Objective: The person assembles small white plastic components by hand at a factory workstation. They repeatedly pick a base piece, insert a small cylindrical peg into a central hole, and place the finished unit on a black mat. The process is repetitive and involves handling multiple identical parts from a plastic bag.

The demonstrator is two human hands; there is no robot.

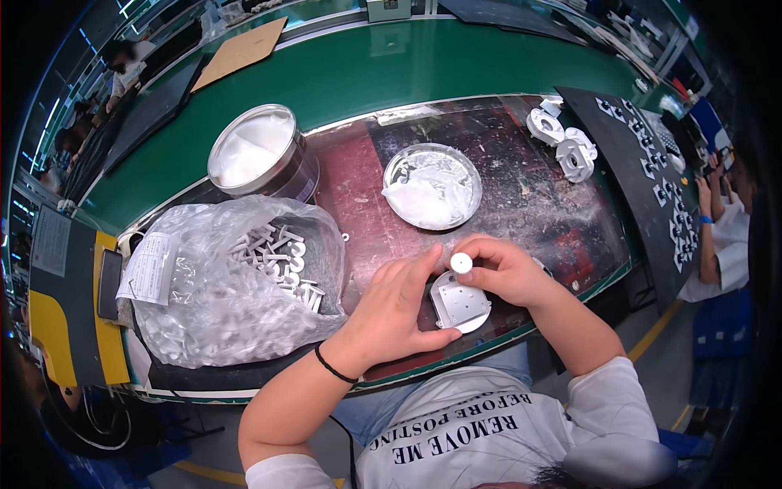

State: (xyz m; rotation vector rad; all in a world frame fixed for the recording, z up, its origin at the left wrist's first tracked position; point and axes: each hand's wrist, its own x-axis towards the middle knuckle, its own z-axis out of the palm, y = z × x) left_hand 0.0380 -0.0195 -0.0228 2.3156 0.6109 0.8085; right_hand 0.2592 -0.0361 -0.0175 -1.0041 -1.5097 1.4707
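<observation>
Near the table's front edge lies a white housing (pixel 464 303) with a flat, holed plate on its upper face. My left hand (pixel 391 314) grips its left side, thumb along the near edge and fingers at the far side. Pinched between the thumb and fingers of my right hand (pixel 509 273) is a white plastic pin with a round head (pixel 461 262), held over the housing's far edge; its lower end is hidden. To the left, a clear plastic bag (pixel 220 318) lies open, with many similar white pins (pixel 281 261) showing in its mouth.
Beyond my hands stands a round metal dish (pixel 476 208) of white grease; a large tin (pixel 305 167) with white contents is behind the bag. White housings (pixel 574 155) sit far right, beside a black board (pixel 607 122) of small parts. Another person's arm (pixel 707 236) is at right.
</observation>
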